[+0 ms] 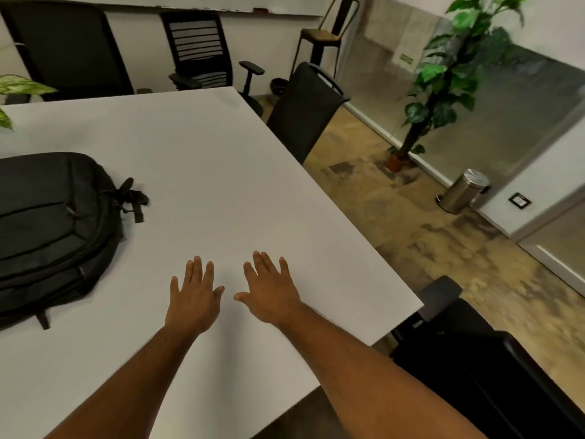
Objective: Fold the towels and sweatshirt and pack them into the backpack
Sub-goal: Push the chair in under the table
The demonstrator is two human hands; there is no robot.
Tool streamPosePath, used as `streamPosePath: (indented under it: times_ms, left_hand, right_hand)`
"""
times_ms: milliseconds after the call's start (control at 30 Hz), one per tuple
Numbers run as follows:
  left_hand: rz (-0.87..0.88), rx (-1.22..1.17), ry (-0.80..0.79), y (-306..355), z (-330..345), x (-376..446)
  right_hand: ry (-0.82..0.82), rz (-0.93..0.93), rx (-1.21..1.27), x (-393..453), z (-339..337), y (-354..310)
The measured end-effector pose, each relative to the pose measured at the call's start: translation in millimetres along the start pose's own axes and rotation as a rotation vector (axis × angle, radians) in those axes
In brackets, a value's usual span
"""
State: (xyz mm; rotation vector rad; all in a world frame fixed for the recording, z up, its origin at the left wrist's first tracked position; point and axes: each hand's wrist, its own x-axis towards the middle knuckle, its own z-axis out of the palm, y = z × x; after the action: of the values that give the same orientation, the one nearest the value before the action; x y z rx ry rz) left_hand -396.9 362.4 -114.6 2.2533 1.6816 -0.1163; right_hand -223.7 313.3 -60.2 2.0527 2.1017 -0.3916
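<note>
A black backpack [53, 226] lies flat on the white table [196, 172] at the left, its zippers closed and its top handle pointing right. My left hand [194, 296] and my right hand [272, 289] hover palm-down side by side over the table's near middle, fingers spread, holding nothing. Both hands are well to the right of the backpack. No towels or sweatshirt appear in view.
Black office chairs stand around the table: two at the far side [196, 49], one at the right edge [304, 112], one at the near right corner [474, 359]. A tall potted plant [443, 77] and a steel pedal bin [463, 191] stand on the floor at the right.
</note>
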Motion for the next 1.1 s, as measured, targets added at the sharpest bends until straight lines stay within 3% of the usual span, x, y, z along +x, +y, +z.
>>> streamPosePath:
  times_ms: [267, 767, 933, 1100]
  left_hand:
    - [0.189, 0.023, -0.043, 92, 16, -33]
    - [0.541, 0.112, -0.022, 330, 53, -156]
    - [0.724, 0.050, -0.029, 400, 61, -196]
    - [0.926, 0.144, -0.004, 468, 67, -233]
  right_hand:
    - [0.056, 0.192, -0.044, -89, 7, 81]
    - [0.126, 0.488, -0.063, -321, 18, 230]
    - [0.177, 0.584, 0.001, -391, 24, 258]
    - [0.163, 0.724, 0.075, -455, 42, 288]
